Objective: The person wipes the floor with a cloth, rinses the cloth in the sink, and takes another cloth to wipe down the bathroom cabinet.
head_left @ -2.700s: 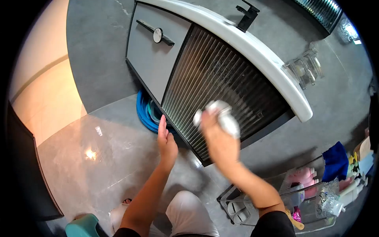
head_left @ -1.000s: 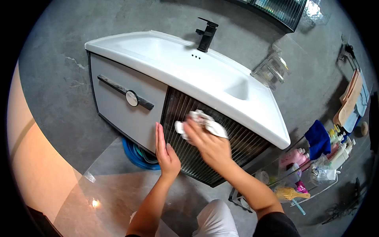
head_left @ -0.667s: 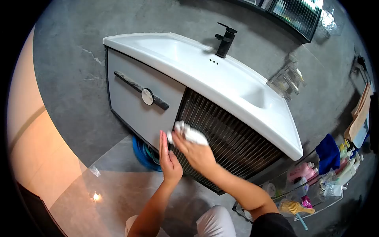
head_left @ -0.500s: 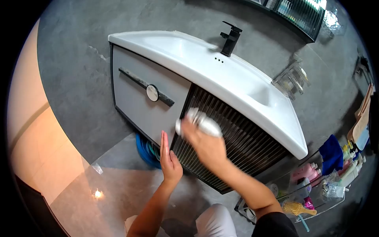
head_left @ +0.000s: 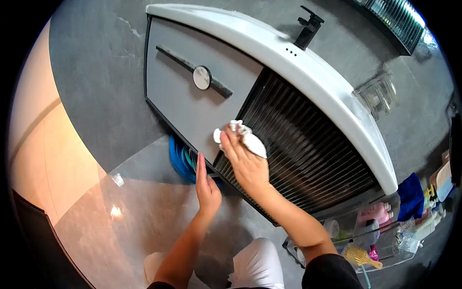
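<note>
My right hand (head_left: pixel 249 166) presses a crumpled white cloth (head_left: pixel 254 145) against the vanity cabinet, where the plain grey door (head_left: pixel 192 53) meets the dark ribbed panel (head_left: pixel 303 149). Part of the cloth is hidden under the fingers. My left hand (head_left: pixel 208 192) is upright with its fingers stretched out, by the cabinet's lower edge; whether it touches that edge I cannot tell. A dark bar handle (head_left: pixel 173 59) with a round white disc (head_left: pixel 202 77) crosses the grey door. Above the cabinet is a white washbasin (head_left: pixel 269 41) with a black tap (head_left: pixel 308 30).
A blue coiled hose or basin (head_left: pixel 180 161) lies beneath the cabinet. On the right, a rack holds pink bottles (head_left: pixel 375 212), a blue cloth (head_left: pixel 410 196) and a yellow hairbrush (head_left: pixel 362 256). A clear holder (head_left: pixel 378 96) is on the wall.
The view has shifted, so the cabinet and basin appear higher and further right. My right hand, blurred before, now shows sharply with the cloth spread on the cabinet. The left hand keeps its pose.
</note>
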The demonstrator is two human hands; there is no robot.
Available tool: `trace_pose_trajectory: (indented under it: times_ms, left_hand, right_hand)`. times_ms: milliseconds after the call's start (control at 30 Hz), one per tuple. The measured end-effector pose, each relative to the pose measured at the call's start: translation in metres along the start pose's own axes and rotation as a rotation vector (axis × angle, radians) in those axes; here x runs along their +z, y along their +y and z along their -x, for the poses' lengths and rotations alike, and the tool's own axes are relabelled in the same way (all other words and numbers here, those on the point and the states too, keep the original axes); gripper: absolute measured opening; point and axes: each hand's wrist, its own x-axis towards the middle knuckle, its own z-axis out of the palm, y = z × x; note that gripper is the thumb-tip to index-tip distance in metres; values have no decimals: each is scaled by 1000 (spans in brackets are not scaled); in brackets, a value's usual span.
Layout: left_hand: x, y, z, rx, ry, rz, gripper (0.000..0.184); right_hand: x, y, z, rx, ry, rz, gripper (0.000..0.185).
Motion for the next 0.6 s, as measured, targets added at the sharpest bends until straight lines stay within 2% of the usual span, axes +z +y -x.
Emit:
trace_pose_trajectory:
  times_ms: [33, 67, 100, 167, 233, 300, 367, 400, 500, 533, 567, 600]
  left_hand:
    - [1, 0, 1, -9, 9, 13, 63]
    - [1, -2, 2, -4, 7, -1, 63]
    - [0, -5, 6, -1, -4, -14, 62]
    - [-5, -6, 12, -20, -27, -3, 63]
    - [-9, -8, 19, -15, -39, -4, 65]
    - [-7, -7, 21, -19, -45, -9, 65]
    - [-3, -2, 20, -21, -51, 8, 66]
    - [0, 7, 16, -15, -59, 29, 66]
    - [9, 12, 15, 37, -73, 54, 66]
    - [11, 13, 18, 42, -78, 61, 66]
    - [13, 13, 19, 49, -84, 68, 67]
    - [13, 12, 21, 39, -81, 61, 66]
  right_hand:
    - [18, -10, 6, 11, -136, -17, 65]
    - [39, -20, 19, -109, -91, 120, 64]
    - [71, -35, 43, -150, -166, 122, 62]
    - [73, -45, 78, -172, -191, 21, 58]
    - [48, -34, 85, -99, -87, -140, 54]
    - [-4, -6, 75, 68, -217, -208, 49]
    - [-47, 24, 55, 132, 18, -60, 61]
    - [-51, 26, 50, 97, 170, 62, 60]
    - [-2, 6, 92, 51, -139, -112, 58]
    - [17, -11, 110, -26, -281, -31, 60]
    - [43, -19, 141, -173, -198, -4, 56]
    - [35, -17, 140, -194, -171, 1, 56]
